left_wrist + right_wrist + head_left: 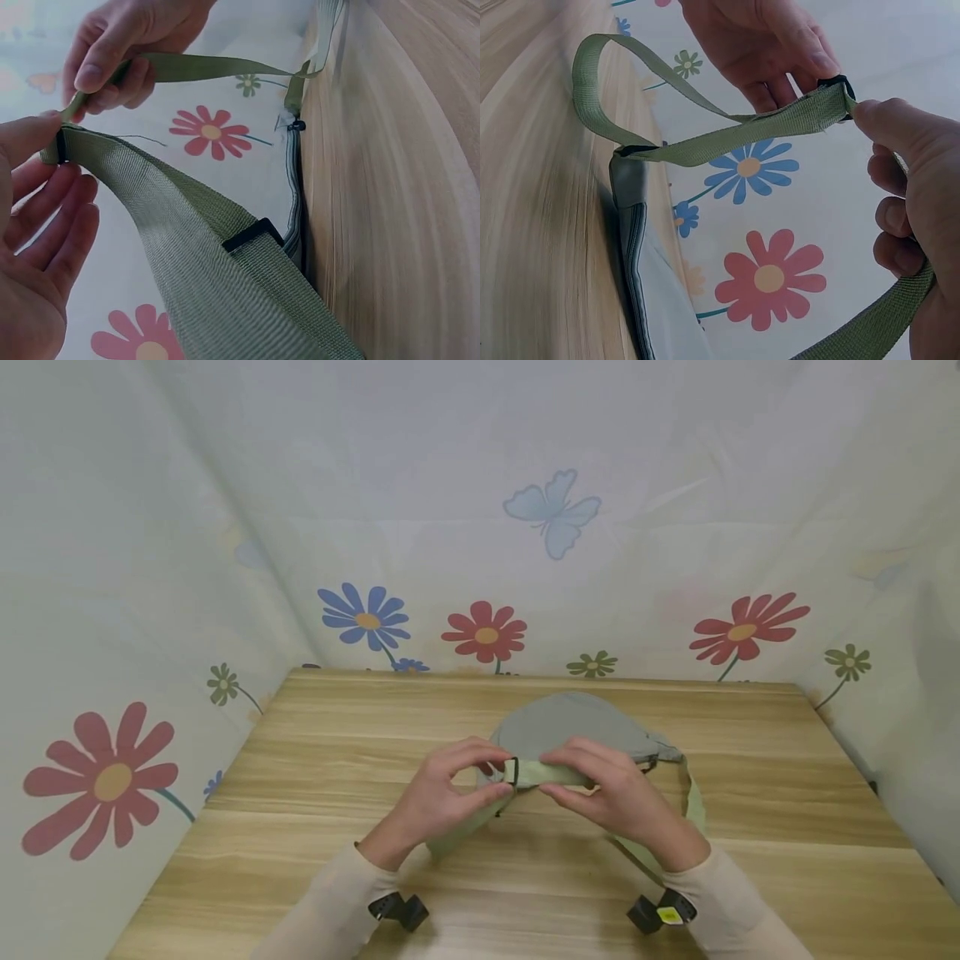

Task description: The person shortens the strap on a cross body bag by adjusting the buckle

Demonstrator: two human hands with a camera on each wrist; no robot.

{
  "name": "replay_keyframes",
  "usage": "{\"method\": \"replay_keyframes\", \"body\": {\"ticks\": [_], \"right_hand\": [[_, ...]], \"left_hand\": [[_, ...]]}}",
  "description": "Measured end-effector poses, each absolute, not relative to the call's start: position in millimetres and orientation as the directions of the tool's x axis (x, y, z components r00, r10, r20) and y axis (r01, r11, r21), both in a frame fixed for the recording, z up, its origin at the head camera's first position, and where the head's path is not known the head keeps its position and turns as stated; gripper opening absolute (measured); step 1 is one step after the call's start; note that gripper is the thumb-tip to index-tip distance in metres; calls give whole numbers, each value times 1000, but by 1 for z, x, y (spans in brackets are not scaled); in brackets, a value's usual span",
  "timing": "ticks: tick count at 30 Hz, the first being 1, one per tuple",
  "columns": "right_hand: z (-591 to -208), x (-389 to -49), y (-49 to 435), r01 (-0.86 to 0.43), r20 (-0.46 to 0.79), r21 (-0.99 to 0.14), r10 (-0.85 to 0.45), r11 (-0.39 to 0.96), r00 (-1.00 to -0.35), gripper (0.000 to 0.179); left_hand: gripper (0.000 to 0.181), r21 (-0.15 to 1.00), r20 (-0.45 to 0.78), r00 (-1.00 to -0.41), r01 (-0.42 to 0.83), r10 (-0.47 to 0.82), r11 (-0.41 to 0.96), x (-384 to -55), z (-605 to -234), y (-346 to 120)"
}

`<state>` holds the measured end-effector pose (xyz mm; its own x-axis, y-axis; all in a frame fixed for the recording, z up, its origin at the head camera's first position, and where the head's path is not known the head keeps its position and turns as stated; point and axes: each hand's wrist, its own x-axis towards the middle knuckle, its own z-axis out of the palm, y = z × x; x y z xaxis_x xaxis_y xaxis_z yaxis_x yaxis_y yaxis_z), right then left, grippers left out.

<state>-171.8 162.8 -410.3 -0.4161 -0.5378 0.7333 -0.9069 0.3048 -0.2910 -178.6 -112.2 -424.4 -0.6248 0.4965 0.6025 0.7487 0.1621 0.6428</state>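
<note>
A grey waist bag (pixel 573 720) lies on the table, its light green webbing strap (pixel 546 775) raised in front of it. Thumb and fingertips of my left hand (pixel 450 783) pinch a black slider buckle (pixel 515 772) on this strap. Just to the right, my right hand (pixel 611 781) grips the webbing; in the right wrist view its thumb (pixel 891 120) presses the strap close beside the buckle and the other fingers curl round it. A second black strap fitting (pixel 255 234) shows in the left wrist view, nearer the bag's zippered edge (pixel 294 180).
The wood-grain table (pixel 337 727) extends around the bag on all sides. Behind it hangs a pale curtain (pixel 420 485) printed with flowers and a butterfly. A loop of strap (pixel 693 797) hangs down at the bag's right end.
</note>
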Motion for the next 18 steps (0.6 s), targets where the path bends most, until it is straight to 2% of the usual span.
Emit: {"method": "replay_keyframes", "body": {"ticks": [10, 15, 18], "right_hand": [[-409, -171, 154, -914, 730, -286, -552, 286, -402, 31], [-408, -171, 156, -906, 714, -278, -562, 320, -417, 35], [-406, -171, 159, -900, 715, -273, -553, 341, -427, 31]], "left_hand": [[33, 645, 571, -618, 745, 540, 169, -179, -424, -107], [33, 629, 605, -620, 757, 499, 177, -179, -424, -110], [33, 622, 622, -629, 759, 467, 193, -179, -424, -113]]}}
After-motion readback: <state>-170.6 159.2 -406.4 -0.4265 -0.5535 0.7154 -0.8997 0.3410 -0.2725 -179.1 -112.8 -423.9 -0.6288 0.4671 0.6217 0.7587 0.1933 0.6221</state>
